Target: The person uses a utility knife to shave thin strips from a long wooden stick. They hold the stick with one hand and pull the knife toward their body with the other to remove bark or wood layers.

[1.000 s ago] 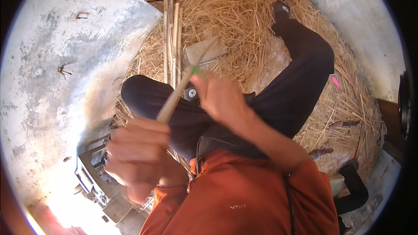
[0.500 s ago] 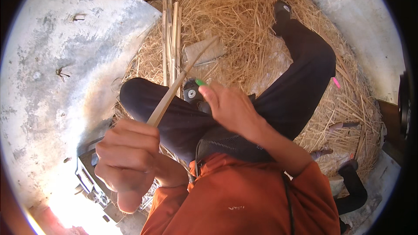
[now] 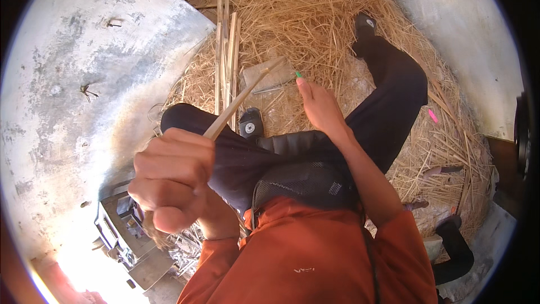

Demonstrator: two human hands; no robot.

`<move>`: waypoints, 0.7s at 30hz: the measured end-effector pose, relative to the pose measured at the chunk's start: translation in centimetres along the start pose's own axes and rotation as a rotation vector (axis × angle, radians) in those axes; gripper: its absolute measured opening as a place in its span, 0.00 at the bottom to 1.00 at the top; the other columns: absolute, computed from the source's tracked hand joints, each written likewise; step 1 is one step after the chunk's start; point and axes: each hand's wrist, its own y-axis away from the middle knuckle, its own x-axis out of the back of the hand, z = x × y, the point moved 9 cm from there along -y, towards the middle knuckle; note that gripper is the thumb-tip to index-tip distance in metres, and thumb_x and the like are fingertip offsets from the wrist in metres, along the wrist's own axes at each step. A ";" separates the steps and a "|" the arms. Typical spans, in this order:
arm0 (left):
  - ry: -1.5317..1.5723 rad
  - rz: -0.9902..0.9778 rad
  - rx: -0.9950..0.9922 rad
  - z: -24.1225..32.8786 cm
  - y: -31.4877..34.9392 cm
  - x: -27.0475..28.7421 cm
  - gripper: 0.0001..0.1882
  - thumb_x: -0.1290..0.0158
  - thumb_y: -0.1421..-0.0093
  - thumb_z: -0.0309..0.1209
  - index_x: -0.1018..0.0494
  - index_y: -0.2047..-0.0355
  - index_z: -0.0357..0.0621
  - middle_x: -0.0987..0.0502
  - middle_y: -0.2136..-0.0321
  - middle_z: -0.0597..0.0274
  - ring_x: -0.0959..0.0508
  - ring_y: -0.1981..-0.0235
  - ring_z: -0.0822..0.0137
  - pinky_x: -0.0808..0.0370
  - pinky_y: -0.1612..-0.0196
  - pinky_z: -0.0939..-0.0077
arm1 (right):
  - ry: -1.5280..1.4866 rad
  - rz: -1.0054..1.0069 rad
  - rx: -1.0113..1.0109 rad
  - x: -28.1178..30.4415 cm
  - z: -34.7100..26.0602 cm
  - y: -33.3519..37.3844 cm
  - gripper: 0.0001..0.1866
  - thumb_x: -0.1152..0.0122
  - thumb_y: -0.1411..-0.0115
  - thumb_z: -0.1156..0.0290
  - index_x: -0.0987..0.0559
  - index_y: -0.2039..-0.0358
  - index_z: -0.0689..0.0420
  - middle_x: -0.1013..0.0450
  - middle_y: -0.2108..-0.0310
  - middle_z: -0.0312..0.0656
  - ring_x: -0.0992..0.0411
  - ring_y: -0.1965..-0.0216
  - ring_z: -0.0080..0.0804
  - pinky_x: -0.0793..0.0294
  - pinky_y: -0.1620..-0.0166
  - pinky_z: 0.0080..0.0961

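My left hand (image 3: 171, 177) is a closed fist around one end of a pale bamboo strip (image 3: 242, 98). The strip slants up and away to the right, its far end above a flat pale block (image 3: 265, 75) on the floor. Out to the right of the strip's far end, apart from it, is my right hand (image 3: 323, 106). Its fingers are closed on a small tool, of which only a green end (image 3: 298, 74) shows past the thumb; the rest is hidden in the hand.
Several long bamboo strips (image 3: 226, 56) lie beyond my left knee. Straw-like shavings (image 3: 304, 17) cover the floor. A pale wall (image 3: 112, 62) stands left. At right lie a pink piece (image 3: 432, 116) and a dark-bladed tool (image 3: 443, 170). Another person's dark-clad limb (image 3: 457, 250) shows lower right.
My right hand has moved up and to the right, away from the strip, with the green-ended tool. My left hand and the strip have shifted slightly right.
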 end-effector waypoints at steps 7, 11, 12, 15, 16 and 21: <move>-0.004 0.068 0.021 -0.4 0.6 0.5 0.24 0.57 0.35 0.37 0.47 0.87 0.45 0.45 0.95 0.70 0.50 0.96 0.77 0.53 0.93 0.81 | -0.247 -0.017 0.388 0.0 -9.1 7.5 0.24 0.57 0.33 0.53 0.28 0.71 0.63 0.32 0.86 0.55 0.32 0.81 0.60 0.34 0.76 0.46; -0.004 0.074 0.027 -0.5 0.5 0.3 0.17 0.58 0.43 0.30 0.46 0.87 0.44 0.45 0.95 0.70 0.50 0.96 0.77 0.54 0.93 0.81 | -0.120 -0.076 0.250 -3.1 -6.3 4.4 0.23 0.57 0.33 0.53 0.28 0.69 0.63 0.32 0.83 0.59 0.30 0.75 0.61 0.34 0.71 0.47; -0.005 0.057 0.042 -0.5 0.6 0.3 0.15 0.59 0.45 0.29 0.46 0.87 0.44 0.45 0.95 0.70 0.51 0.96 0.77 0.54 0.93 0.81 | -0.091 -0.115 0.167 -3.4 -5.1 2.7 0.24 0.57 0.33 0.53 0.26 0.67 0.64 0.31 0.81 0.60 0.29 0.74 0.60 0.33 0.69 0.49; -0.004 0.011 0.078 -0.4 0.6 0.0 0.12 0.60 0.48 0.27 0.46 0.87 0.43 0.45 0.95 0.69 0.51 0.97 0.77 0.54 0.93 0.81 | 0.029 -0.053 0.162 -4.2 -1.9 -2.0 0.25 0.58 0.33 0.53 0.26 0.69 0.65 0.30 0.81 0.60 0.29 0.74 0.60 0.32 0.68 0.51; -0.017 0.044 0.054 -0.3 0.7 0.5 0.12 0.61 0.49 0.26 0.47 0.88 0.43 0.45 0.96 0.69 0.50 0.97 0.77 0.54 0.93 0.82 | 0.070 -0.032 0.178 -4.3 -1.9 -2.2 0.26 0.58 0.33 0.53 0.26 0.69 0.66 0.29 0.81 0.60 0.28 0.73 0.61 0.32 0.67 0.50; -0.040 0.195 0.023 0.3 1.6 3.2 0.15 0.60 0.47 0.28 0.48 0.88 0.45 0.45 0.95 0.69 0.47 0.97 0.76 0.53 0.93 0.83 | 0.238 -0.034 0.146 -4.0 -2.6 -3.3 0.27 0.59 0.33 0.52 0.24 0.69 0.67 0.27 0.78 0.60 0.28 0.71 0.62 0.29 0.65 0.51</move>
